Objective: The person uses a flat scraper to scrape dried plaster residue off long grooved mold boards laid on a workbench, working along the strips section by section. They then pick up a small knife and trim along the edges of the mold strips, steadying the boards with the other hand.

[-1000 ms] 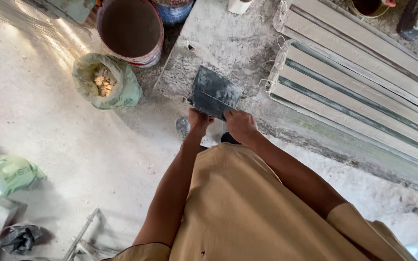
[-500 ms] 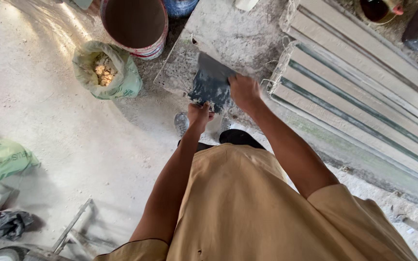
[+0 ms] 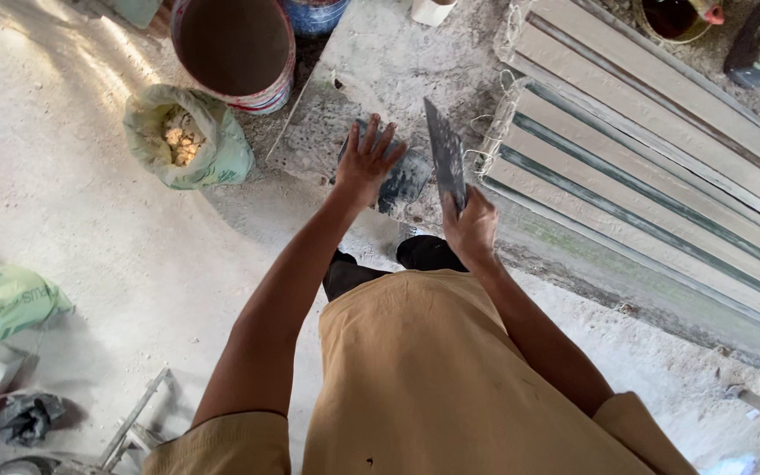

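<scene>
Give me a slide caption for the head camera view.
Left hand flat on a grey slab, right hand holding a trowel.

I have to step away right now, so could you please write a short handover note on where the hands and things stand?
Left hand: open, fingers spread, pressed flat on a dark wet patch on the grey slab.
Right hand: grip shut on a flat steel trowel, blade raised on edge above the slab.
Nearby: stacked tiles to the right, bucket and bag of lumps to the left.
Done: mortar partly spread. Left: most of the slab looks bare.
</scene>
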